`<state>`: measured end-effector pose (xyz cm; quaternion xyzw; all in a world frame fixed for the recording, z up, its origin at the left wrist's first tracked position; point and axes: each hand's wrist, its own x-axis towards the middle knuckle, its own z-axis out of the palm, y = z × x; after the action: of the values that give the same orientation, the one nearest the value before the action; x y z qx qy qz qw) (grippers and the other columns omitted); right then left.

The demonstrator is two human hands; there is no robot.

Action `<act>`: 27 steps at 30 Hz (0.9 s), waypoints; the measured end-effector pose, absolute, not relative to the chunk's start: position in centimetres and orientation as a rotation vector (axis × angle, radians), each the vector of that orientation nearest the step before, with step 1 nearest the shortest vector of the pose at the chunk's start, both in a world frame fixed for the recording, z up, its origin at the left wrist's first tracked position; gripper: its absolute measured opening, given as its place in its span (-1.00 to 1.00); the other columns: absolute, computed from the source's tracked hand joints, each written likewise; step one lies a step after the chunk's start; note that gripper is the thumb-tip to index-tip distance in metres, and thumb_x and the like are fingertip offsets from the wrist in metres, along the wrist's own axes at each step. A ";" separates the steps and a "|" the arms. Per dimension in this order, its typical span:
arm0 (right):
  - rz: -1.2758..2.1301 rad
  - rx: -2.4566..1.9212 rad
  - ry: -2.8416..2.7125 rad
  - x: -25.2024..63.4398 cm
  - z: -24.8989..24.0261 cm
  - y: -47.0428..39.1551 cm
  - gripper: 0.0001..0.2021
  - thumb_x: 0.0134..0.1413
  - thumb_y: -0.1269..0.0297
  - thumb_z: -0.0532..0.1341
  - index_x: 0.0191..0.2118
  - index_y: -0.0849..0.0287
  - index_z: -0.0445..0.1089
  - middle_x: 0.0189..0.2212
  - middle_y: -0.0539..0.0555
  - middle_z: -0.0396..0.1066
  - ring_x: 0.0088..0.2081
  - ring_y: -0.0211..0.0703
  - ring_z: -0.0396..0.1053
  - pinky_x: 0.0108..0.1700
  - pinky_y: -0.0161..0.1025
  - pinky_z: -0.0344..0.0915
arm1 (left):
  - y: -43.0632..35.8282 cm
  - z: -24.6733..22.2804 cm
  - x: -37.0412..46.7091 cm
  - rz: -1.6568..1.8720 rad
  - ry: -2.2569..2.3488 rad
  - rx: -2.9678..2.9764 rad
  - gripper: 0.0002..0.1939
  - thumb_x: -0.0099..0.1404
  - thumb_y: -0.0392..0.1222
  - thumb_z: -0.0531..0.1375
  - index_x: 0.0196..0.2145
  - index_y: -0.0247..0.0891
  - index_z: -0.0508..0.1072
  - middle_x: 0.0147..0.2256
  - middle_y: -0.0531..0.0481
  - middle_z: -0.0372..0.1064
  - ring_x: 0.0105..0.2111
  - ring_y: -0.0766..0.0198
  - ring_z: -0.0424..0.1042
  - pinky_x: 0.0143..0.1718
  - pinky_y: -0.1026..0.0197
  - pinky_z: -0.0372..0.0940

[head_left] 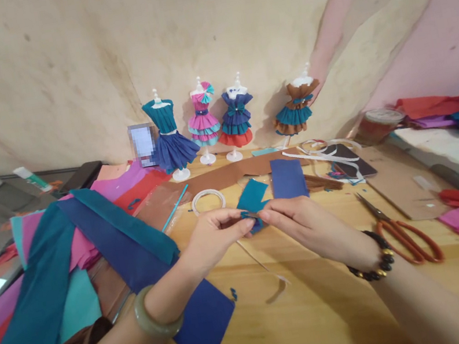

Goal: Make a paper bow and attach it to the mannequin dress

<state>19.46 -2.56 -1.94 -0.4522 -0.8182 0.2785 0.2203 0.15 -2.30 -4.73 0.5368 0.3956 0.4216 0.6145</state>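
My left hand point(222, 232) and my right hand point(294, 217) meet over the middle of the table, thumbs and fingertips pinched together on a small folded piece of blue and teal crepe paper point(258, 225). The fingers cover much of it. Just behind them lies a flat teal crepe paper piece point(254, 192), with a dark blue paper rectangle point(288, 178) to its right. A narrow pale strip point(258, 258) runs on the table below my hands. Beyond my left hand rests a roll of white tape point(208, 200).
Four small mannequins, among them a teal-topped one point(166, 124), stand along the wall in crepe paper dresses. Orange-handled scissors point(402, 234) lie at right. Long crepe paper strips point(103, 234) cover the left side. White ribbon point(323, 153) and a cardboard sheet point(402, 178) are at back right.
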 end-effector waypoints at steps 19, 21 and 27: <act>0.807 -1.257 -2.195 19.8 -1.7 -2.3 -0.60 0.30 0.04 -0.07 -0.42 0.16 0.30 -0.48 -0.01 0.35 -0.43 -0.23 0.26 -0.36 -0.31 0.16 | -2.0 -5.4 -0.2 0.929 0.946 1.307 -0.86 0.11 -0.15 0.30 -0.41 -0.28 0.55 -0.50 0.04 0.45 -0.46 0.36 0.39 -0.34 0.29 0.26; 0.816 -1.280 -2.237 19.9 -1.7 -2.3 -0.59 0.30 0.02 -0.07 -0.45 0.16 0.29 -0.52 -0.02 0.32 -0.46 -0.24 0.24 -0.39 -0.31 0.14 | -1.9 -5.5 -0.3 0.924 0.950 1.315 -0.85 0.11 -0.15 0.29 -0.40 -0.29 0.56 -0.50 0.04 0.46 -0.46 0.36 0.39 -0.33 0.29 0.26; 0.796 -1.312 -2.328 19.9 -1.5 -2.3 -0.57 0.28 0.01 -0.05 -0.52 0.16 0.21 -0.58 -0.05 0.24 -0.52 -0.27 0.16 -0.44 -0.31 0.07 | -1.9 -5.3 -0.2 0.897 1.004 1.403 -0.85 0.11 -0.18 0.28 -0.37 -0.29 0.58 -0.46 0.02 0.48 -0.45 0.34 0.38 -0.34 0.28 0.27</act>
<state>19.93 -2.26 -1.49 -0.4631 -0.8220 0.2809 0.1759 -0.18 -1.94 -5.34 0.5959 0.4267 0.3810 0.5635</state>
